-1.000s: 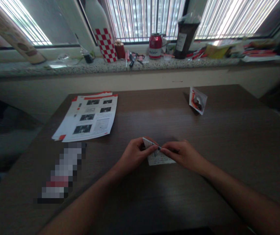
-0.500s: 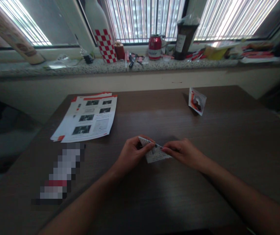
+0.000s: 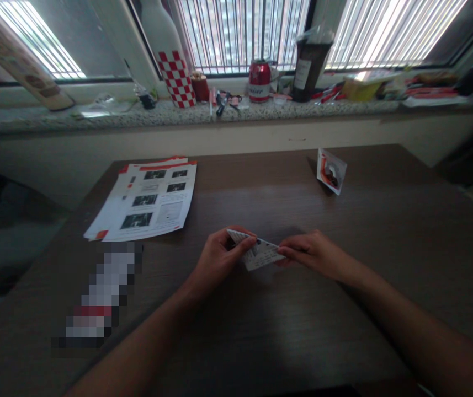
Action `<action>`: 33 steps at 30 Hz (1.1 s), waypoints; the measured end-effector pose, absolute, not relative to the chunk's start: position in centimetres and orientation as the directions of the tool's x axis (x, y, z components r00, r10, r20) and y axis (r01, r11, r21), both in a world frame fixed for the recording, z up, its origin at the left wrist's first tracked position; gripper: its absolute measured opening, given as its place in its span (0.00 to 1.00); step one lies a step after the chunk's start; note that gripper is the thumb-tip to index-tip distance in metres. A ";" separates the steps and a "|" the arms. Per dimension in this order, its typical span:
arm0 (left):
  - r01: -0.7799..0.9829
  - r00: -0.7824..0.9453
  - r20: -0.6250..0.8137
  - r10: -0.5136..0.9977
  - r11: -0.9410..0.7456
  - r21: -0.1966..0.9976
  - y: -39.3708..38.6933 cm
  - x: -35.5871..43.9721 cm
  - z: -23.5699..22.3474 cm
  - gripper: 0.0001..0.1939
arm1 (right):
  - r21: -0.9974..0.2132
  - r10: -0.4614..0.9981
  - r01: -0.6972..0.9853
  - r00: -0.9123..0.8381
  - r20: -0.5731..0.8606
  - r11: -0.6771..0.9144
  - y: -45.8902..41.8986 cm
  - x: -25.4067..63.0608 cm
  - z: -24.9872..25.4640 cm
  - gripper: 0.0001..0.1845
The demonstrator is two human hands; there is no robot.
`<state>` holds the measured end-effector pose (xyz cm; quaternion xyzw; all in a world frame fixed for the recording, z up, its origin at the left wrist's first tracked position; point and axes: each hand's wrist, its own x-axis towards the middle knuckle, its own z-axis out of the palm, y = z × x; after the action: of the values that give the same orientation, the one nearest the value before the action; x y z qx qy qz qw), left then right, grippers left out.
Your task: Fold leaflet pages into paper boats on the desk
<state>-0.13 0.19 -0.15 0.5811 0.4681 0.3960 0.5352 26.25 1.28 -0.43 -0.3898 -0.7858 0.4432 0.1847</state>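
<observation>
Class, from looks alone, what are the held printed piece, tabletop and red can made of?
Printed piece: probably matt paper or card; thin edges. Tabletop: wood or laminate, satin; faint grain lines. Red can: likely glossy metal; bright highlights.

Shows bare left hand, bare right hand; likewise uncovered forearms, narrow at wrists, broadening toward view's edge.

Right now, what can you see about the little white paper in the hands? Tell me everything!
The white paper looks thin, with small dark print too blurry to read and dark spots near its top edge. It seems folded there, that edge sloping down to the right. The left hand grips its left end; the right hand pinches its right end, over the brown table.
</observation>
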 end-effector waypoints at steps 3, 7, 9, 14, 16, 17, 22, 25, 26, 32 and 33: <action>0.136 0.253 -0.054 0.966 0.019 0.991 0.4 -0.3 -0.4 0.13 | -0.818 0.802 0.465 -0.598 -0.008 0.338 1.4 26.2 -0.8 0.19; 0.196 0.278 0.042 0.960 -0.100 0.976 0.7 -0.9 -0.3 0.13 | -0.785 0.817 0.462 -0.568 0.095 0.412 1.4 26.1 -0.9 0.17; 0.234 0.295 0.134 0.946 -0.207 0.950 0.8 -1.3 -0.1 0.10 | -0.728 0.827 0.490 -0.530 0.188 0.480 1.3 26.2 -0.6 0.17; 0.422 0.357 0.357 0.863 -0.490 0.763 1.3 -1.9 -0.2 0.06 | -0.652 0.819 0.514 -0.472 0.328 0.557 1.4 26.5 0.0 0.17; 0.492 0.403 0.376 0.834 -0.544 0.679 1.5 -1.9 -0.5 0.07 | -0.643 0.811 0.513 -0.479 0.336 0.569 1.5 26.6 -0.2 0.18; 0.523 0.430 0.371 0.823 -0.562 0.640 1.6 -1.9 -0.8 0.08 | -0.638 0.806 0.511 -0.488 0.336 0.575 1.6 26.6 -0.5 0.18; 0.620 0.567 0.260 0.782 -0.613 0.489 1.9 -1.7 -1.6 0.11 | -0.604 0.784 0.524 -0.537 0.312 0.600 2.5 26.8 -2.5 0.18; 0.637 0.624 0.189 0.758 -0.634 0.439 1.9 -1.7 -1.5 0.12 | -0.563 0.774 0.553 -0.562 0.292 0.615 3.0 27.0 -3.5 0.19; 0.639 0.637 0.175 0.751 -0.641 0.425 1.8 -1.8 -1.5 0.12 | -0.540 0.767 0.564 -0.574 0.288 0.624 3.1 27.1 -3.6 0.19; 0.605 0.715 0.128 0.687 -0.700 0.379 0.9 -1.5 -1.4 0.22 | -0.365 0.741 0.648 -0.624 0.250 0.669 2.9 26.9 -3.5 0.23; 0.594 0.732 0.117 0.671 -0.712 0.374 0.7 -1.4 -1.4 0.24 | -0.341 0.739 0.658 -0.626 0.249 0.672 2.8 26.7 -3.4 0.25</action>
<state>-1.39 0.65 -1.43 0.9171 0.3448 0.1232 0.1577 26.66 2.78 -3.40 -0.3903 -0.8950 0.1089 0.1866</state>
